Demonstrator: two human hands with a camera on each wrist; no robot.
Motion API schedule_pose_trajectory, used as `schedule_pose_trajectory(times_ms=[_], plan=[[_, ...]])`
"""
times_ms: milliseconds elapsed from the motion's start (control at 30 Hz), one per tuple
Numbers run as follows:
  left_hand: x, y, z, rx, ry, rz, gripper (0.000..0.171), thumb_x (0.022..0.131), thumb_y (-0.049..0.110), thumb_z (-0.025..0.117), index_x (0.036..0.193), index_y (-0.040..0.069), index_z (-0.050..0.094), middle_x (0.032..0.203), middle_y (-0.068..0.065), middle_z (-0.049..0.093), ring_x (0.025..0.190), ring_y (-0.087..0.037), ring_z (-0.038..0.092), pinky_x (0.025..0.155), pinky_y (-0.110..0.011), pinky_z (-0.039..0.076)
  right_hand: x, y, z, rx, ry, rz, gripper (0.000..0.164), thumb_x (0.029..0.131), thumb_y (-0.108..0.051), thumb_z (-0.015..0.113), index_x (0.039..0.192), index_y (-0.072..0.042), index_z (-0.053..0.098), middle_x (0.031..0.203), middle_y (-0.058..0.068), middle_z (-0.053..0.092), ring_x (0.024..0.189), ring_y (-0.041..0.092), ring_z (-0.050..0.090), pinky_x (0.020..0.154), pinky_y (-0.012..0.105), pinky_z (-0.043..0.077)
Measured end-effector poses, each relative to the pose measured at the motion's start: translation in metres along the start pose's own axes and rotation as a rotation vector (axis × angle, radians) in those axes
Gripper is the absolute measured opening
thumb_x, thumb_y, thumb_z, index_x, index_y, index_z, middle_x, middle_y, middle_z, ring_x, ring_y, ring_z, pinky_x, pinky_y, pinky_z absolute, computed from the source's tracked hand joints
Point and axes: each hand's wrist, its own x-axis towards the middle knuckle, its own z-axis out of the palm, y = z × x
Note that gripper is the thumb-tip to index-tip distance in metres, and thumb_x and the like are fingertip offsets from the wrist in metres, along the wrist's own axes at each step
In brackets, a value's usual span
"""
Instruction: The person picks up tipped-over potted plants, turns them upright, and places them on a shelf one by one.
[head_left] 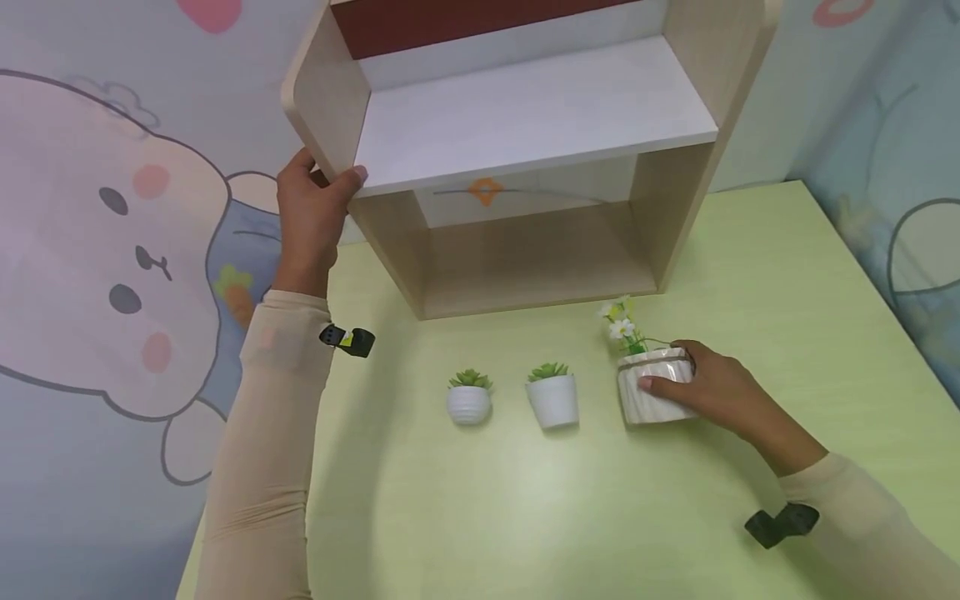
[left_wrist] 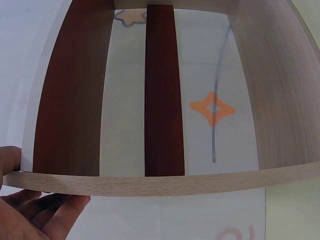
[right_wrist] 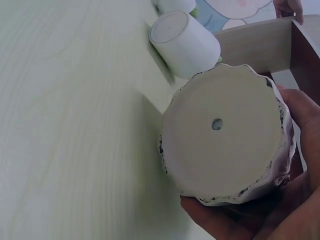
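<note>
My left hand grips the left side panel of a small wooden shelf unit, thumb at the front edge of the white shelf board. In the left wrist view its fingers are below the panel's edge. My right hand holds a fluted white flowerpot with small white daisies, thumb across its front. The pot's flat base, with a hole in the middle, faces the right wrist camera. Left of it, a tapered white succulent pot and a round ribbed succulent pot lie on their sides.
The shelf unit stands at the back of a pale green table, close to the wall. A cartoon wall covering runs along the left and back. The table's right edge borders another patterned wall.
</note>
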Motion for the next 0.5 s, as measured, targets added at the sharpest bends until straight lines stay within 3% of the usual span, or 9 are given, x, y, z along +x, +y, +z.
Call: schedule_pose_trajectory(times_ms=[133, 267, 367, 433, 500], plan=[[-0.001, 0.000, -0.004, 0.010, 0.007, 0.005, 0.054, 0.095, 0.009, 0.071, 0.147, 0.011, 0.059, 0.144, -0.014, 0.060, 0.124, -0.029, 0.061, 0.106, -0.050, 0.051, -0.001, -0.003, -0.001, 0.020, 0.000, -0.028, 0.098, 0.091, -0.059, 0.072, 0.150, 0.013, 0.040, 0.126, 0.033, 0.063, 0.099, 0.036, 0.062, 0.075, 0.043, 0.052], [-0.003, 0.001, -0.008, 0.020, 0.012, 0.004, 0.054, 0.096, 0.010, 0.071, 0.148, 0.012, 0.058, 0.144, -0.014, 0.059, 0.125, -0.029, 0.061, 0.106, -0.050, 0.051, -0.003, -0.002, 0.001, 0.086, -0.001, -0.055, 0.098, 0.091, -0.053, 0.076, 0.154, 0.010, 0.035, 0.142, 0.038, 0.053, 0.120, 0.048, 0.058, 0.091, 0.059, 0.052], [-0.004, 0.000, -0.008, 0.011, 0.019, -0.006, 0.054, 0.096, 0.009, 0.071, 0.148, 0.011, 0.058, 0.143, -0.015, 0.059, 0.124, -0.030, 0.061, 0.106, -0.050, 0.050, -0.007, 0.003, 0.002, 0.187, -0.007, -0.080, 0.099, 0.090, -0.045, 0.081, 0.158, 0.007, 0.032, 0.149, 0.037, 0.047, 0.133, 0.052, 0.049, 0.100, 0.063, 0.047], [-0.004, -0.001, -0.005, 0.007, 0.015, -0.007, 0.053, 0.096, 0.009, 0.071, 0.148, 0.011, 0.058, 0.143, -0.015, 0.060, 0.124, -0.030, 0.062, 0.106, -0.050, 0.051, -0.011, 0.008, 0.003, 0.260, -0.008, -0.089, 0.099, 0.089, -0.040, 0.083, 0.160, 0.003, 0.030, 0.149, 0.034, 0.048, 0.135, 0.049, 0.048, 0.101, 0.051, 0.050], [-0.002, -0.002, 0.003, 0.015, -0.005, 0.004, 0.053, 0.096, 0.010, 0.070, 0.147, 0.010, 0.058, 0.142, -0.014, 0.060, 0.123, -0.029, 0.062, 0.106, -0.049, 0.051, -0.018, 0.015, 0.003, 0.328, 0.005, -0.099, 0.099, 0.088, -0.033, 0.086, 0.161, 0.001, 0.029, 0.149, 0.031, 0.049, 0.134, 0.043, 0.049, 0.098, 0.033, 0.051]])
